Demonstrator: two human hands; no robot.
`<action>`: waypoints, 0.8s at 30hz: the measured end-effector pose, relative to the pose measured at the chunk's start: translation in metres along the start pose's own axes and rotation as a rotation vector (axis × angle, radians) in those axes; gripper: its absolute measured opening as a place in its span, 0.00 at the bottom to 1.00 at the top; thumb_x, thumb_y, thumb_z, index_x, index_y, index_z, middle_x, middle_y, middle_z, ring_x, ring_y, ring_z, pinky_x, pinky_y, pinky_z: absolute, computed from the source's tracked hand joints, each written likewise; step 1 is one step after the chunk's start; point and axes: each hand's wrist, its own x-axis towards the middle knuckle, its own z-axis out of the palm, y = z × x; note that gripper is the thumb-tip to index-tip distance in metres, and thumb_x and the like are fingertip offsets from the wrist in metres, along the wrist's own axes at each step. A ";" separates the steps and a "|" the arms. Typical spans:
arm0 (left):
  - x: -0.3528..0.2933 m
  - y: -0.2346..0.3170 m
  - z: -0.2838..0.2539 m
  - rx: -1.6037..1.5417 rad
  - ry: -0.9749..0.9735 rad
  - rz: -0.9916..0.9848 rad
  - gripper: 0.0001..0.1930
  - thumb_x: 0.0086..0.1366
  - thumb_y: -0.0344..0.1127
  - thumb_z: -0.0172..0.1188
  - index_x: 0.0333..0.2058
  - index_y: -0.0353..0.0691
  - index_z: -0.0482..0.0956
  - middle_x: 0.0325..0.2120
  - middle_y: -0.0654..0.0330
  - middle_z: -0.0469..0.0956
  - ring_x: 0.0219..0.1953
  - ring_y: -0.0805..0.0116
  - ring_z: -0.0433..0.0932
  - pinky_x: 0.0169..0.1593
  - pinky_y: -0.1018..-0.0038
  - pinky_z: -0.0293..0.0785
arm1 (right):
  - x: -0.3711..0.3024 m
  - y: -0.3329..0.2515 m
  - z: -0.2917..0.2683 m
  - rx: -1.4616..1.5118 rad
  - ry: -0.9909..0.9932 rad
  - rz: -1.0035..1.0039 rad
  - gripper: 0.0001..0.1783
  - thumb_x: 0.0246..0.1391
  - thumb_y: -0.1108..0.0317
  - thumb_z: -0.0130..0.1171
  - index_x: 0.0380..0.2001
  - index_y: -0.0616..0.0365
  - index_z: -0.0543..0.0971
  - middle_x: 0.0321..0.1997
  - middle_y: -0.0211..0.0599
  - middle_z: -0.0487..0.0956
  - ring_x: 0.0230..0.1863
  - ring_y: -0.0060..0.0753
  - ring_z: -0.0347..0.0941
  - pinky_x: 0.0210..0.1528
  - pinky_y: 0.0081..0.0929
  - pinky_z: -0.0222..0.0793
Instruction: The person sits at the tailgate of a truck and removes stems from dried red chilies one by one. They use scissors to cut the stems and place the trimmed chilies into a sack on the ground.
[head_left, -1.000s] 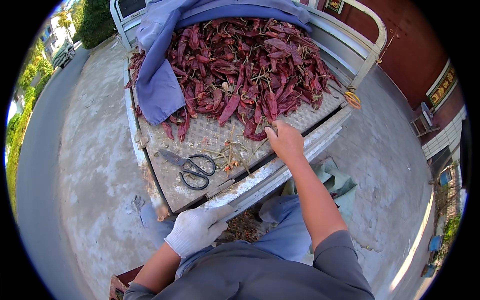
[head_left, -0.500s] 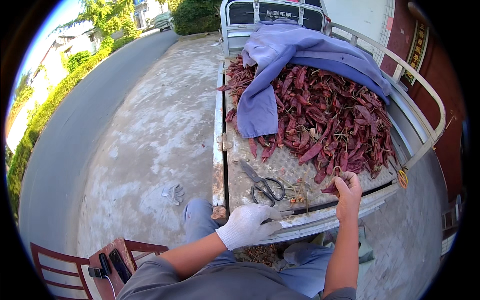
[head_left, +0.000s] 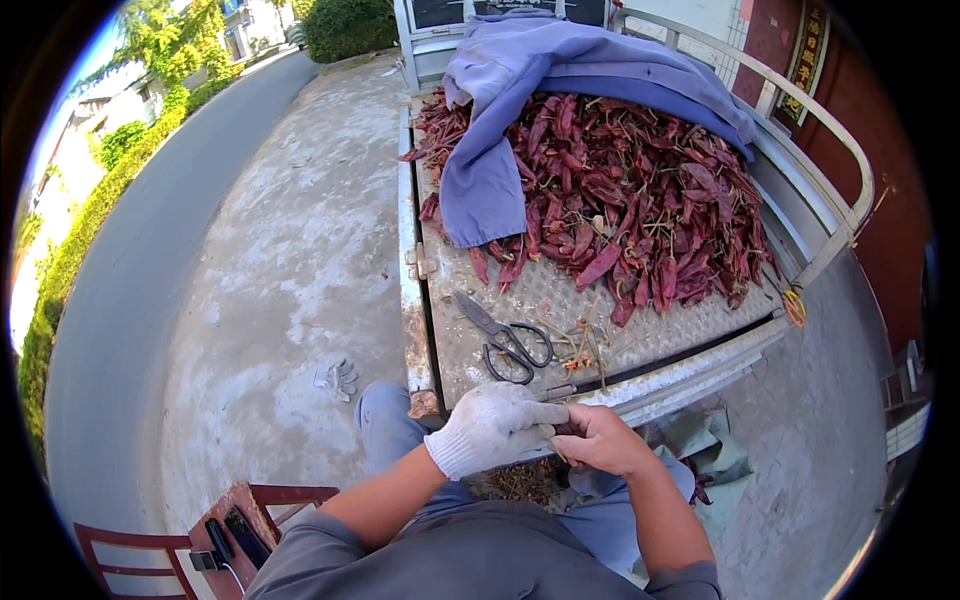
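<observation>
My right hand (head_left: 608,442), bare, is closed with thumb and fingers pinched on a dried red chili pepper (head_left: 566,430), mostly hidden by the fingers. Against it my left hand (head_left: 492,428), in a white knit glove, closes its fingers on the pepper's near end. Both hands meet just in front of the truck bed's edge. Beyond them, black-handled scissors (head_left: 510,342) lie on the metal bed (head_left: 640,350), blades pointing away to the left. Cut stems (head_left: 582,348) are scattered beside the scissors. A large heap of dried red chilies (head_left: 640,210) fills the bed farther back.
A blue-purple cloth (head_left: 600,75) partly covers the heap. A metal rail (head_left: 800,120) runs along the right side. On the ground at left lies a white glove (head_left: 338,379). A reddish wooden chair (head_left: 135,545) holding a phone (head_left: 246,535) stands at lower left.
My right hand has come down and left with the chili, from the bed's edge to my left hand. My left fingers now close on it. The whole view has shifted slightly.
</observation>
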 end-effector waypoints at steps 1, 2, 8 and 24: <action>0.000 -0.001 -0.001 0.053 -0.032 0.009 0.17 0.60 0.41 0.68 0.49 0.56 0.89 0.28 0.52 0.83 0.34 0.47 0.84 0.39 0.55 0.80 | 0.001 -0.003 0.001 -0.113 -0.003 -0.025 0.11 0.65 0.68 0.65 0.47 0.63 0.82 0.28 0.26 0.78 0.25 0.18 0.71 0.28 0.25 0.69; -0.001 0.001 -0.001 0.004 -0.040 -0.048 0.15 0.62 0.38 0.67 0.48 0.53 0.89 0.27 0.53 0.83 0.32 0.51 0.84 0.38 0.56 0.80 | 0.003 -0.004 0.004 -0.186 -0.001 -0.054 0.11 0.65 0.67 0.66 0.45 0.62 0.82 0.27 0.26 0.77 0.25 0.18 0.71 0.28 0.25 0.69; -0.011 0.010 0.022 -1.103 0.180 -0.593 0.09 0.73 0.32 0.59 0.45 0.38 0.85 0.25 0.61 0.80 0.26 0.74 0.77 0.30 0.74 0.73 | 0.009 -0.003 0.007 -0.234 0.070 -0.263 0.15 0.66 0.60 0.68 0.35 0.62 0.81 0.23 0.31 0.76 0.25 0.21 0.71 0.30 0.29 0.69; -0.018 -0.002 0.023 -0.616 0.037 -0.345 0.11 0.68 0.32 0.66 0.46 0.34 0.89 0.36 0.56 0.87 0.37 0.67 0.85 0.43 0.69 0.81 | -0.002 0.004 0.016 -0.022 0.042 -0.201 0.21 0.69 0.56 0.64 0.30 0.63 0.76 0.23 0.39 0.70 0.25 0.34 0.70 0.31 0.35 0.67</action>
